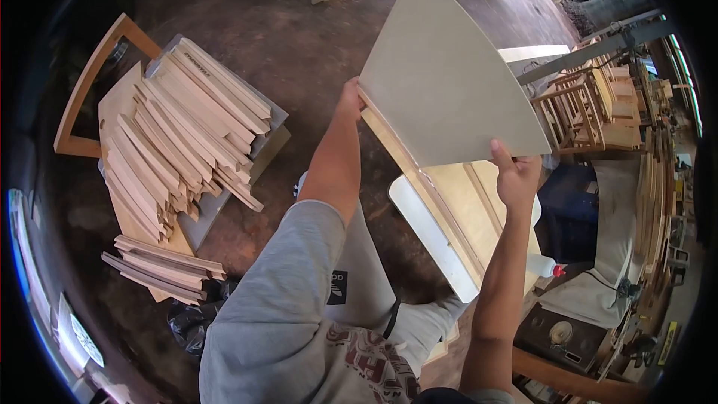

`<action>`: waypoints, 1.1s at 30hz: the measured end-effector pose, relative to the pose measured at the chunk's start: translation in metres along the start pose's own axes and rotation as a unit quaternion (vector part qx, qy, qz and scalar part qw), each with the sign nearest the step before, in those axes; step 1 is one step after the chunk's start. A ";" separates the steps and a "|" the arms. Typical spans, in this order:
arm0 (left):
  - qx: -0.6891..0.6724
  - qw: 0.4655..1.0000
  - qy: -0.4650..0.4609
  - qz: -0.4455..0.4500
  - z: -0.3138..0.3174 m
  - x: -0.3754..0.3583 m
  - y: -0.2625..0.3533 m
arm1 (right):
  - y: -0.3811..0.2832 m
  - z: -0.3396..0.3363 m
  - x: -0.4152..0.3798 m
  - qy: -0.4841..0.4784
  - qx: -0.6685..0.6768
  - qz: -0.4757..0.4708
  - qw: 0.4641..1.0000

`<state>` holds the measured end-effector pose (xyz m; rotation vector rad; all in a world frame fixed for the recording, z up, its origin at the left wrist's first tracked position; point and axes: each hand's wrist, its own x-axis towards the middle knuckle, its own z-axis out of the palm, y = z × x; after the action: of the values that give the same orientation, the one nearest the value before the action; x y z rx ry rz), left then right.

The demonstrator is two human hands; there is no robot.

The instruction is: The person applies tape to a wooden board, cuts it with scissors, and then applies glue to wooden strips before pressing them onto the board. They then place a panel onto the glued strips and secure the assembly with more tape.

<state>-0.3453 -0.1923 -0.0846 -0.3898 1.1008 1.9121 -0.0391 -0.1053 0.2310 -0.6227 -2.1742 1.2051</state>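
A flat grey panel (449, 67) with one curved edge and a pointed top is raised in front of me, tilted. My left hand (350, 99) grips its left corner, right by the end of a long wooden strip (419, 168). At the lower right corner my right hand (516, 176) is closed on the panel, thumb on the face, fingers behind. Below the panel, a light plywood board (479, 194) overlaps a white stool or small table (426, 232). The panel hides part of that board.
On the left, many curved wooden slats (179, 135) are piled on a chair (75, 105), with a smaller stack (164, 269) nearer me. A white bottle with a red cap (544, 265) lies at right, near a speaker box (561, 337). Wooden chair frames (576, 112) stand behind.
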 end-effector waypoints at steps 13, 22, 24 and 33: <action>-0.051 0.995 -0.080 -0.042 0.007 -0.022 0.016 | 0.004 -0.004 0.010 -0.007 -0.008 0.033 0.999; -0.006 0.995 -0.077 -0.057 0.005 -0.021 0.015 | 0.001 0.001 0.006 0.016 -0.006 0.042 0.999; -0.001 0.997 -0.072 -0.039 0.004 -0.020 0.014 | 0.001 0.000 0.006 0.012 -0.011 0.050 0.999; 0.052 0.997 0.037 0.045 0.013 -0.013 0.010 | -0.010 0.009 0.004 0.014 -0.001 0.052 0.999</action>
<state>-0.3443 -0.1911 -0.0632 -0.3607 1.2802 1.9213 -0.0493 -0.1134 0.2366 -0.7581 -2.1418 1.2409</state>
